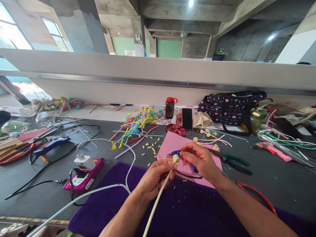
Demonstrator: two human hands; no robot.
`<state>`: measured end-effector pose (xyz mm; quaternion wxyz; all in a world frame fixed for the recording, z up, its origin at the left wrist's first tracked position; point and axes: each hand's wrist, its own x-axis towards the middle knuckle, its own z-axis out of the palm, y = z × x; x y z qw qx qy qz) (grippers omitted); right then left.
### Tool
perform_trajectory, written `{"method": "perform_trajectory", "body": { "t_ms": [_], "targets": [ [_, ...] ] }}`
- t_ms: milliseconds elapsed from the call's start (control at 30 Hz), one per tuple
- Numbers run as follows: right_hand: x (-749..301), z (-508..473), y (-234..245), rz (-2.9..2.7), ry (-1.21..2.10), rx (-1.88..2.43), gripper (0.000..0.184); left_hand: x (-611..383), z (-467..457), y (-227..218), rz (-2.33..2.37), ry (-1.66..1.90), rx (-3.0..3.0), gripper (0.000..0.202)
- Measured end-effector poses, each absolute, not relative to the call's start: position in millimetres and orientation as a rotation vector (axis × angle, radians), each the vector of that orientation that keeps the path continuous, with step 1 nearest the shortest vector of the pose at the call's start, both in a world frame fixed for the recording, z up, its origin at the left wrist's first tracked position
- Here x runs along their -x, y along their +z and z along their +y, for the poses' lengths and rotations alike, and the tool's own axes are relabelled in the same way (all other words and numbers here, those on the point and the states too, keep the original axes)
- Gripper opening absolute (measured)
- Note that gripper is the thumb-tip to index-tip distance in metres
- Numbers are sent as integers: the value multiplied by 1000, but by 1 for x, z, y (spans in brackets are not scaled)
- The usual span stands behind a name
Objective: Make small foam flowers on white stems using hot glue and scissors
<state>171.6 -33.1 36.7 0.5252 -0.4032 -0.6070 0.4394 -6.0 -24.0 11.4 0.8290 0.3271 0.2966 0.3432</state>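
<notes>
My left hand is closed around a long cream stem topped by a small pale yellow flower bud. The stem slants down toward the bottom edge of the view. Just right of the bud, my right hand has its thumb and forefinger drawn together; what lies between them, if anything, is too small to make out. Behind the hands, a blue glue gun with an orange trigger rests on a pink sheet, partly hidden by my right hand. Under my forearms spreads a purple cloth.
Green-handled pliers lie right of the sheet. Short yellow pieces are scattered near colourful stems. A magenta power strip with white cable stands left. At the back are a bottle, a phone and a patterned bag.
</notes>
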Motion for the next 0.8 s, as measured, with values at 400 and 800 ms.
{"method": "perform_trajectory", "body": {
  "t_ms": [400,800],
  "targets": [
    [-174,-29,35,-1592,1203,884,33,7,-25,11,602,689,-729,16],
    [-180,-32,43,-1879,923,681,24,5,-26,12,567,500,-712,13]
  ]
}}
